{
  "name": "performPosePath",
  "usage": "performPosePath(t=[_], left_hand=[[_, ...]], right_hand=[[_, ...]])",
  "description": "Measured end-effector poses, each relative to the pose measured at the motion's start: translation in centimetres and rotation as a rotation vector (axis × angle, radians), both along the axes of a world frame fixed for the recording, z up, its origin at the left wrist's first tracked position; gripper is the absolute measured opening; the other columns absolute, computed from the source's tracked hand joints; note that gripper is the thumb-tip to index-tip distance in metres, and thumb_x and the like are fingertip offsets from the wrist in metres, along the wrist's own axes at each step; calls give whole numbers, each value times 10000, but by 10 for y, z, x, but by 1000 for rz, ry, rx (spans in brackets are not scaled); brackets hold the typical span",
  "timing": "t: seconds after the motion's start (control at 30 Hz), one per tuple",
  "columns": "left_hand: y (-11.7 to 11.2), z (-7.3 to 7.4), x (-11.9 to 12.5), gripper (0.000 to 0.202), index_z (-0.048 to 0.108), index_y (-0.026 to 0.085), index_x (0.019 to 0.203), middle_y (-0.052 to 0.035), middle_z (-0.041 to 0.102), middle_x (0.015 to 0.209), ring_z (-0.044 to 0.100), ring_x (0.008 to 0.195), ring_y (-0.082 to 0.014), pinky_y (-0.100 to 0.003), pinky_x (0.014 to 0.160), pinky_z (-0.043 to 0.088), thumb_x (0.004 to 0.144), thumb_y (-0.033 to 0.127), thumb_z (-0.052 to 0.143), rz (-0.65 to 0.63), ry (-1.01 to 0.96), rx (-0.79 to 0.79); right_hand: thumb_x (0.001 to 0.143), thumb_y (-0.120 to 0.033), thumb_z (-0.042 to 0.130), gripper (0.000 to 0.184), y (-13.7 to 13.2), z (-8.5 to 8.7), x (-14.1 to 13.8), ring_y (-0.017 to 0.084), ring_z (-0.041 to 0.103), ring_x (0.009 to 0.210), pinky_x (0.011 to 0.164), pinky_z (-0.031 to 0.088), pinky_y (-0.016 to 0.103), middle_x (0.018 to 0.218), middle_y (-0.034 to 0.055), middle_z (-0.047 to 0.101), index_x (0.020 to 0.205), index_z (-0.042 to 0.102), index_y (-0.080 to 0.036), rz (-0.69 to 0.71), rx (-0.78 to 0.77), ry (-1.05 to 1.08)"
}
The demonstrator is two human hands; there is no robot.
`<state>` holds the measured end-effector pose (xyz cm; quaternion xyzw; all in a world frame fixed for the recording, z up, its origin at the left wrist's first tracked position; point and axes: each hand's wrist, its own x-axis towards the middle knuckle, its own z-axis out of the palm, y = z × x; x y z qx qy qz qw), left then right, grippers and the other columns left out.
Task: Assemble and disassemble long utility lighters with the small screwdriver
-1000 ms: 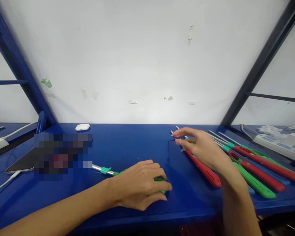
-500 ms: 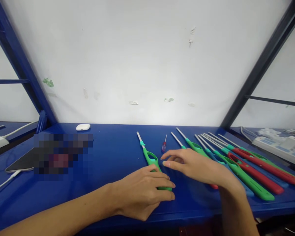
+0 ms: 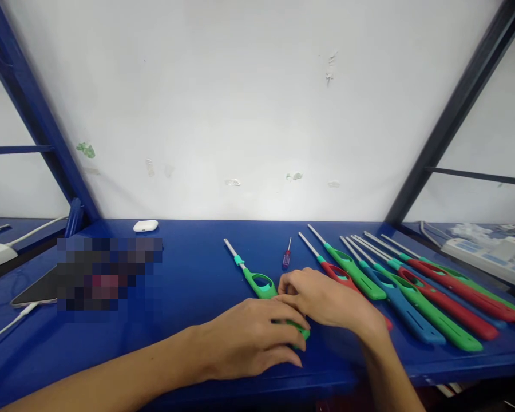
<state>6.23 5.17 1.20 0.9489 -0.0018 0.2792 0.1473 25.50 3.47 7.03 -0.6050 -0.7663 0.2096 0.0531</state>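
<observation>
A green long-nozzle lighter (image 3: 257,281) lies on the blue bench (image 3: 189,269), metal tip pointing to the far left. My left hand (image 3: 257,337) is curled over its rear handle end. My right hand (image 3: 321,297) rests on the same handle just right of the trigger loop, fingers bent onto it. A small red and purple screwdriver (image 3: 286,257) lies loose just beyond my right hand. To the right sits a row of several green, red and blue lighters (image 3: 412,286), tips pointing away.
A white earbud case (image 3: 145,226) sits near the back wall. A phone with a white cable (image 3: 30,292) lies at the left beside a blurred patch. A white power strip (image 3: 484,254) is at the far right. Blue frame struts rise on both sides.
My right hand let go of the small screwdriver, left it on the bench and came over onto the green lighter's handle. My left hand swung the lighter so its tip points away.
</observation>
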Motion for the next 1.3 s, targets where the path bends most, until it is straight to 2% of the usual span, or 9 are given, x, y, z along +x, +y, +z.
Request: performPosePath(t=[0.1,0.17,0.33,0.47,0.63,0.73,0.87,1.13,1.3], left_hand=[[8,8,-3,177,698,171,1034,-76,795,1018,755,959,-175,-274,908,606,1069,320,609,114,-72,-80],[25,14,-13,211,689,156,1033,-102,775,991,734,942,-197,-335,894,597,1085,225,496,260,-119,-89],[86,19,-52,377,715,174,1261,-161,691,1358,546,1354,-382,-641,1135,381,902,100,626,481,25,-27],[107,19,-62,274,781,192,1148,-100,779,1135,706,1066,-286,-465,993,504,964,107,598,487,184,-36],[92,23,-51,229,774,187,1163,-64,771,996,704,889,-221,-315,801,508,1019,153,600,460,227,-68],[76,25,-43,212,765,194,1163,-45,766,970,699,826,-186,-266,738,494,1030,161,603,405,226,-92],[63,25,-35,158,753,182,1089,-35,752,941,674,756,-164,-249,687,480,1026,160,609,374,192,-101],[52,14,-34,239,706,133,1167,-58,699,883,644,723,-177,-272,667,475,1087,237,506,405,45,-9],[42,10,-34,276,697,127,1116,-63,682,848,610,650,-178,-286,572,419,1094,256,455,353,59,82]], right_hand=[[951,-270,570,196,0,5,1,219,703,758,617,407,290,816,47,765,810,699,-226,22,-32,-7],[964,-336,596,224,-1,7,2,217,683,722,609,398,292,769,41,737,779,661,-227,20,-44,-11],[1014,-457,545,285,0,2,12,220,642,739,642,415,300,807,38,700,837,598,-240,-28,2,7],[1048,-412,466,256,4,-1,31,219,620,746,689,430,317,810,38,682,897,582,-240,-52,84,62],[1075,-545,390,399,4,11,54,211,700,792,752,519,312,933,38,739,1107,651,-244,-68,137,200],[974,-652,576,473,2,19,58,246,741,892,778,547,316,1025,38,785,1216,713,-269,-78,154,236],[866,-619,749,417,0,22,54,279,750,986,861,547,325,1090,13,823,1133,820,-306,-64,213,219],[852,-611,759,397,-8,27,53,195,676,537,569,501,291,597,-15,719,1015,859,-264,-126,184,334],[794,-606,803,414,-14,29,48,162,603,459,479,466,273,561,-9,693,992,872,-249,-176,124,368]])
